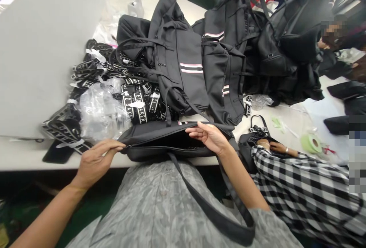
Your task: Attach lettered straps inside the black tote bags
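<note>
A black bag [154,154] lies along the table's front edge before me, its long zip opening parted and dark inside. My left hand [97,159] pinches the bag's left end, at the end of the zip; whether it grips a zip pull is too small to tell. At the right part of the opening is my right hand [211,137], palm up with fingers stretched out, near the far zip edge. One black strap [211,217] of the bag hangs down over my grey patterned clothing.
Behind the bag lie several black bags with striped bands [191,68]. Bundled lettered straps [140,103] and clear plastic bags [101,107] are at left. On the right, a person in a checked sleeve [303,179] handles a black item near green tape [311,143].
</note>
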`<act>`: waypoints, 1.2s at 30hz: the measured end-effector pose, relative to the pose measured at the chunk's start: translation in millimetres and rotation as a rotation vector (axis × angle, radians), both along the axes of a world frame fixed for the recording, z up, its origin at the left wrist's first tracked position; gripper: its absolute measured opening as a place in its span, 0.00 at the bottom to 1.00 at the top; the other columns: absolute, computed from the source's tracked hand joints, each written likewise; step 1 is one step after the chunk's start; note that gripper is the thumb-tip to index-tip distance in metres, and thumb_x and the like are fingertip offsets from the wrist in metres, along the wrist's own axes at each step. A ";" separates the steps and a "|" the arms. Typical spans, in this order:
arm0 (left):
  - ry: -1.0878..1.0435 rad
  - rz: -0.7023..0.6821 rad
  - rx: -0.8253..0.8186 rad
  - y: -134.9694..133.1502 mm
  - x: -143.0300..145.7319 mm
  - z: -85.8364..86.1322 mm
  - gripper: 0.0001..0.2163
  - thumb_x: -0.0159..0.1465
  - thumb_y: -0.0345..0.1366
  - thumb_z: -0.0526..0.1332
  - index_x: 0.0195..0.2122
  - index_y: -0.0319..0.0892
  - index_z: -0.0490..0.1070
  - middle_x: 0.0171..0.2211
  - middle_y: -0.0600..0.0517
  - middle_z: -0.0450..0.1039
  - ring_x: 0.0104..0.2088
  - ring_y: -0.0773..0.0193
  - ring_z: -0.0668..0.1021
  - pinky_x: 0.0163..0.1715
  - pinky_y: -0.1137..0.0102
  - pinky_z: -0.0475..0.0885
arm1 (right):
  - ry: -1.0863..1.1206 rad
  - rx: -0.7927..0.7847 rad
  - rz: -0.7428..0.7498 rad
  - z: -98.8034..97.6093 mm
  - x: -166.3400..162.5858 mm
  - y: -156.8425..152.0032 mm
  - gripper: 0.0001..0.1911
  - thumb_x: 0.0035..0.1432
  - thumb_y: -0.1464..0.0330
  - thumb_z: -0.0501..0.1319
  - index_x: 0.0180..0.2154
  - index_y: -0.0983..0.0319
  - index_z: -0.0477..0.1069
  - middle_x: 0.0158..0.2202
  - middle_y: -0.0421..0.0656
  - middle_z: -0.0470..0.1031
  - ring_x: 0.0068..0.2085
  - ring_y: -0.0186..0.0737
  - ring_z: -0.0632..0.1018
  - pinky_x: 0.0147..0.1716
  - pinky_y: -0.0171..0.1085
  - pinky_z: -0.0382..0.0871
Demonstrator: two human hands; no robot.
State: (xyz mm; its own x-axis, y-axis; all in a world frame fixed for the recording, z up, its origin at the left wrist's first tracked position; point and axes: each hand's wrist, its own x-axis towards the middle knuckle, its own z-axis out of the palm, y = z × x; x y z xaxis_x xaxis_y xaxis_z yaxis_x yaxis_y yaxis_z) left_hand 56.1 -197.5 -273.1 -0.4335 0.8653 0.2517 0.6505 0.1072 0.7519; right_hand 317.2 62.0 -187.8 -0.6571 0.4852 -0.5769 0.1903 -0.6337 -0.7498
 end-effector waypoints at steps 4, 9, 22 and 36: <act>-0.016 -0.248 -0.106 22.3 -27.5 27.8 0.09 0.65 0.42 0.57 0.34 0.48 0.75 0.38 0.53 0.76 0.39 0.61 0.78 0.41 0.69 0.75 | 0.025 0.234 0.017 4.9 12.7 12.1 0.15 0.50 0.67 0.68 0.41 0.65 0.76 0.45 0.50 0.79 0.46 0.43 0.79 0.49 0.40 0.69; 0.085 -0.380 -0.225 83.1 -14.7 81.3 0.28 0.61 0.53 0.60 0.61 0.51 0.59 0.57 0.49 0.67 0.56 0.54 0.70 0.58 0.57 0.66 | 0.077 0.372 -0.031 -9.2 12.3 6.3 0.21 0.46 0.72 0.65 0.46 0.61 0.75 0.47 0.45 0.78 0.48 0.42 0.78 0.57 0.44 0.63; 0.550 -0.130 -0.449 212.7 49.4 62.1 0.12 0.61 0.42 0.54 0.36 0.43 0.75 0.33 0.44 0.76 0.37 0.49 0.78 0.30 0.65 0.64 | -0.601 1.111 0.836 3.0 50.3 -64.9 0.18 0.55 0.75 0.53 0.39 0.57 0.78 0.44 0.42 0.79 0.45 0.40 0.77 0.45 0.37 0.67; 0.403 0.089 -0.478 221.2 16.5 64.1 0.22 0.69 0.44 0.46 0.47 0.35 0.73 0.40 0.45 0.74 0.43 0.54 0.74 0.38 0.65 0.66 | -0.478 1.194 0.999 47.4 71.3 -120.8 0.12 0.58 0.76 0.54 0.23 0.62 0.68 0.27 0.41 0.71 0.30 0.36 0.67 0.30 0.37 0.59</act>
